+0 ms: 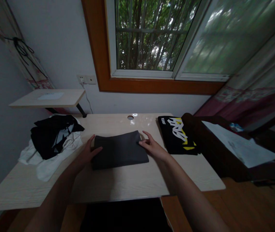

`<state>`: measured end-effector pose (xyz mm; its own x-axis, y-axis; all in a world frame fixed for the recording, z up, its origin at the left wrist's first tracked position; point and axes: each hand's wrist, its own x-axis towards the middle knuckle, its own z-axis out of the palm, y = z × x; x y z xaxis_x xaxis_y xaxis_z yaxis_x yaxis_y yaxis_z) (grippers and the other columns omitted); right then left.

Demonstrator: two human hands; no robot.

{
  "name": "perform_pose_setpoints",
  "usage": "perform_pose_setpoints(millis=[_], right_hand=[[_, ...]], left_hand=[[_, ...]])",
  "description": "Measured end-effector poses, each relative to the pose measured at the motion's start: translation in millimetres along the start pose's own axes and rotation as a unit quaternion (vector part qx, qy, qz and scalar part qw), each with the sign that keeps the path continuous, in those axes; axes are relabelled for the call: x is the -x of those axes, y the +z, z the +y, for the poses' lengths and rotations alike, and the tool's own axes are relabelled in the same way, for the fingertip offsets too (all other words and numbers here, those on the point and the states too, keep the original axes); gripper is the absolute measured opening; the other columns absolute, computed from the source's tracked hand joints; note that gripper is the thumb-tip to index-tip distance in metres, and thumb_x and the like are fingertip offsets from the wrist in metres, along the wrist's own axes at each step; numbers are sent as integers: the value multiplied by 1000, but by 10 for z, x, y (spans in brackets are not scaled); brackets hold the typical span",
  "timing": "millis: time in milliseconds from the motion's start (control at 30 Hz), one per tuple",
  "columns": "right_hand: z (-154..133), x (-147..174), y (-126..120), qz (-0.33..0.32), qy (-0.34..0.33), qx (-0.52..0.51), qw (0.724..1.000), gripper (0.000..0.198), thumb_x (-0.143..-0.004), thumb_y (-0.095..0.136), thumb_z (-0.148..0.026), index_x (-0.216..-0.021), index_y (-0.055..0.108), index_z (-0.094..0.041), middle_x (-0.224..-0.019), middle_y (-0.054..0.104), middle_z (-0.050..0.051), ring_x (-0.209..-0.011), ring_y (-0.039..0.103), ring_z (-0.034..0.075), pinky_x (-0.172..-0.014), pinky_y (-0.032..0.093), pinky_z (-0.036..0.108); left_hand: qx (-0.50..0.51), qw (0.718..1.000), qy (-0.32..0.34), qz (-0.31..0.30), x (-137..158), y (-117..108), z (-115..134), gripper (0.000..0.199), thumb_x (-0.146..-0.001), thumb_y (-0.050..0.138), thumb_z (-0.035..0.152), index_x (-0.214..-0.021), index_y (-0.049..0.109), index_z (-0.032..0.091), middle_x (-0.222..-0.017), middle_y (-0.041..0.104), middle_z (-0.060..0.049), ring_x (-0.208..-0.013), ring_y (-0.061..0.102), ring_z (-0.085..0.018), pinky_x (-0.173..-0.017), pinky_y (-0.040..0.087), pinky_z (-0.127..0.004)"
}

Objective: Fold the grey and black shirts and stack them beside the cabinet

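A folded dark grey garment [120, 149] lies on the pale wooden desk [127, 183], in front of me. My left hand [89, 153] is at its left edge, the thumb resting over the cloth and the index finger stretched along the side. At the opposite edge, my right hand [153, 146] touches the cloth with its thumb while the fingers stay spread. Both hands look open; the lower fingers are partly hidden. To the right sits a folded black shirt [176, 135] with white and yellow print.
A loose heap of black clothing [46, 135] and white cloth [45, 167] lies on the left. Behind it stands a raised shelf [31, 100] bearing a paper sheet. A cable hole [130, 118] is near the back edge. Dark furniture with paper [239, 143] adjoins the right side.
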<state>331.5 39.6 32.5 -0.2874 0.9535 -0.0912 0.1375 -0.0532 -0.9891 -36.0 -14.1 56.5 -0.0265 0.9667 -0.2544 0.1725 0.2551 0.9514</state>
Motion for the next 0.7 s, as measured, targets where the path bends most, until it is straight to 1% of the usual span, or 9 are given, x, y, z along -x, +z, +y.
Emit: perform_pose_setpoints(millis=[67, 167, 267, 333, 400, 500, 567, 700], right_hand=[[41, -153, 112, 43, -9, -23, 999, 88, -82, 75, -48, -154, 29, -26, -85, 61, -3, -74, 59, 16, -68, 48, 29], [106, -316, 219, 115, -28, -24, 993, 76, -80, 74, -46, -145, 41, -25, -78, 55, -6, -68, 56, 15, -64, 46, 27], [144, -355, 229, 172, -47, -8, 984, 65, -79, 69, -42, -138, 46, -26, -76, 53, -6, -66, 55, 15, -61, 44, 26], [163, -323, 202, 198, -47, 5, 979, 61, -79, 65, -40, -135, 47, -27, -77, 54, -6, -66, 56, 15, -60, 44, 25], [185, -267, 172, 202, -35, 33, 978, 59, -78, 63, -39, -134, 47, -27, -78, 55, -6, -66, 57, 16, -60, 44, 26], [217, -177, 152, 177, -20, 84, 980, 57, -78, 61, -37, -133, 46, -27, -78, 57, -6, -67, 58, 16, -62, 44, 27], [225, -136, 158, 169, -28, 97, 980, 56, -80, 61, -38, -132, 47, -27, -78, 58, -5, -68, 59, 17, -64, 45, 28], [203, -140, 178, 192, -67, 70, 977, 55, -82, 61, -41, -134, 48, -29, -82, 59, -3, -74, 61, 18, -67, 47, 29]], left_hand=[[-11, 1000, 20, 21, -118, 37, 24, 103, -79, 80, 44, -161, 19, 24, -122, 71, -16, -102, 73, -30, -93, 58, -50], [-2, 999, 43, 28, -239, 56, 58, 104, -75, 83, 40, -159, 23, 25, -118, 72, -15, -98, 74, -29, -91, 59, -50], [0, 997, 65, 40, -315, 43, 62, 101, -75, 84, 39, -158, 27, 26, -114, 74, -13, -97, 75, -28, -90, 59, -49], [-10, 996, 64, 58, -369, 30, 28, 98, -77, 82, 39, -158, 28, 25, -112, 74, -13, -97, 75, -27, -91, 59, -48], [-29, 996, 46, 71, -428, 22, -33, 97, -78, 81, 39, -157, 28, 23, -111, 75, -14, -97, 74, -27, -92, 57, -48], [-65, 994, 28, 80, -487, 20, -127, 94, -77, 81, 40, -155, 33, 20, -112, 74, -16, -95, 74, -28, -93, 56, -50], [-71, 993, 43, 83, -486, 21, -158, 92, -76, 81, 41, -153, 36, 19, -113, 74, -17, -96, 74, -29, -93, 55, -50], [-49, 992, 92, 73, -417, 11, -136, 90, -76, 80, 42, -153, 36, 23, -114, 73, -14, -99, 72, -30, -92, 55, -50]])
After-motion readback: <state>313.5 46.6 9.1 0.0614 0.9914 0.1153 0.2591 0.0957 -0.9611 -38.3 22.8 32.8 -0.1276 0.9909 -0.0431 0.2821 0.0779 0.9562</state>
